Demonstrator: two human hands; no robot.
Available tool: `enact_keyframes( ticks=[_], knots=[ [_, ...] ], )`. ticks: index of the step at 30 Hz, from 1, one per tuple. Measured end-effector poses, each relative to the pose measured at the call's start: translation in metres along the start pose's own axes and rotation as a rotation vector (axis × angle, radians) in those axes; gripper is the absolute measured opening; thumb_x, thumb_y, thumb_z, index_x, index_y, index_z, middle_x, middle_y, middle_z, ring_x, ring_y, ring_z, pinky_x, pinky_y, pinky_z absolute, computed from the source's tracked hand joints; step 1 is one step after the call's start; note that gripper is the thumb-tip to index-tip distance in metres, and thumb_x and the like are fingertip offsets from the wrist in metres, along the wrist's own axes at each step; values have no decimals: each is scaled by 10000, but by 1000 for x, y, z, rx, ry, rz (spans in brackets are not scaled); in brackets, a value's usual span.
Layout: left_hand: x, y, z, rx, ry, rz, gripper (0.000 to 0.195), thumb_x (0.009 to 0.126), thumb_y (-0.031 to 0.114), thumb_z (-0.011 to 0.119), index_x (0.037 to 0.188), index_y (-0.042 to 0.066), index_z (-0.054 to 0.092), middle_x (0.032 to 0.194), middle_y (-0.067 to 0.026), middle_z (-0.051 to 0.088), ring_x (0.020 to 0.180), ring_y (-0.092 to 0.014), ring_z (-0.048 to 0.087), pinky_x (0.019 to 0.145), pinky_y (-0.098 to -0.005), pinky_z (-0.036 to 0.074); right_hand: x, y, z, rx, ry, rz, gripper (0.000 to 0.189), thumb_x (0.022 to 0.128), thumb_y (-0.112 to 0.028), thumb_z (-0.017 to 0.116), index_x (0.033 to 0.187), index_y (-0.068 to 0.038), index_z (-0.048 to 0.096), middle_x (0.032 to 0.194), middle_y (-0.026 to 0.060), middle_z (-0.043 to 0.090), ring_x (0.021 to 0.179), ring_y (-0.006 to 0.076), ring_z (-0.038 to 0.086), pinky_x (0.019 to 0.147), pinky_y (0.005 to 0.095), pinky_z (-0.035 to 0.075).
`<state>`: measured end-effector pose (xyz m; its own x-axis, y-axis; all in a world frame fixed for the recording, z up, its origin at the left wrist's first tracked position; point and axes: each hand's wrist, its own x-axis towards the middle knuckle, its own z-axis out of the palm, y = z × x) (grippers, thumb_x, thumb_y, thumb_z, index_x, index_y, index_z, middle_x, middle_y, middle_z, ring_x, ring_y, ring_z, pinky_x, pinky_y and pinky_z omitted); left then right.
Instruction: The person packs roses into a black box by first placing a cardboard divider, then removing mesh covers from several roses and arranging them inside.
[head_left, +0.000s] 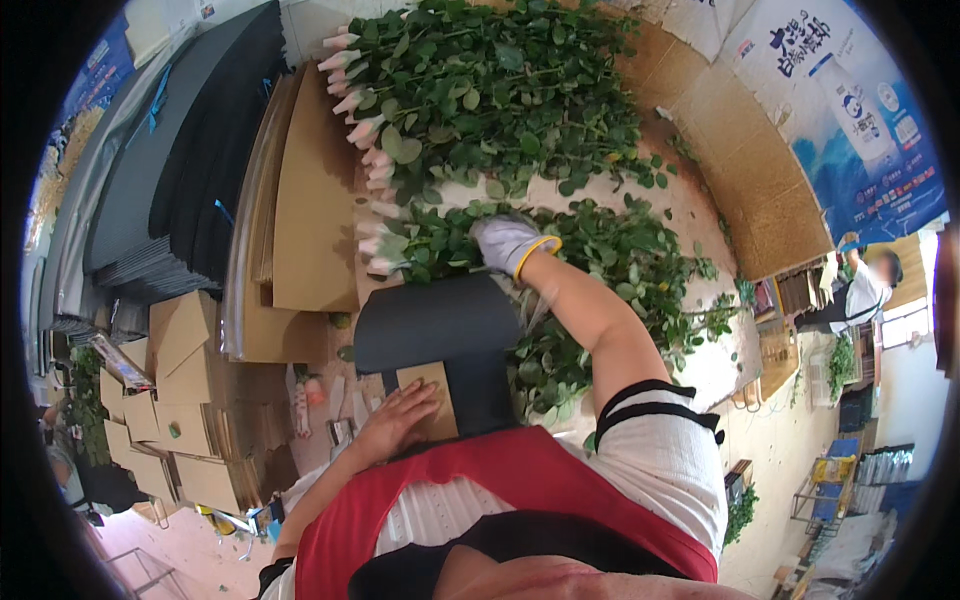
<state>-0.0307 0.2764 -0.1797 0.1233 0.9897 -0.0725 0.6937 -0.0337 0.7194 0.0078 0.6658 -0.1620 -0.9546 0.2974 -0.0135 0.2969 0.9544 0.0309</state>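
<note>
My left hand (409, 416), bare, lies flat on a brown cardboard piece (429, 390) that rests on a black sheet (442, 315) in front of my body. My right hand (504, 244) wears a pale glove with a yellow cuff and reaches over the nearer row of leafy cut stems, likely roses (622, 247). It is blurred, and its fingers are hidden among the leaves, so whether it grips a stem does not show. Pale sleeved flower heads (379, 247) point left from this row.
A larger pile of leafy stems (495, 97) lies farther back. Dark corrugated sheets (187, 150) and cardboard sheets (315, 202) stand at left, above stacked folded cartons (187, 405). A cardboard wall (750, 165) edges the table at right. Another person (859, 292) stands far right.
</note>
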Motion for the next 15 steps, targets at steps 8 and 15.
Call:
enact_keyframes(
  ticks=[8,15],
  knots=[
    [-3,-2,5,-26,37,-15,664,720,153,786,1323,115,511,1502,-109,360,1423,-315,265,1117,-466,300,26,-10,-110,-167,140,52,223,817,-218,566,973,-90,663,935,157,659,820,312,645,717,414,536],
    [-4,6,0,-93,41,-67,678,691,97,795,1313,116,526,1506,-85,362,1424,-291,271,1140,-439,267,3,1,-55,-153,312,137,277,832,-244,561,1053,-96,638,1019,142,630,985,311,600,835,417,509]
  ],
)
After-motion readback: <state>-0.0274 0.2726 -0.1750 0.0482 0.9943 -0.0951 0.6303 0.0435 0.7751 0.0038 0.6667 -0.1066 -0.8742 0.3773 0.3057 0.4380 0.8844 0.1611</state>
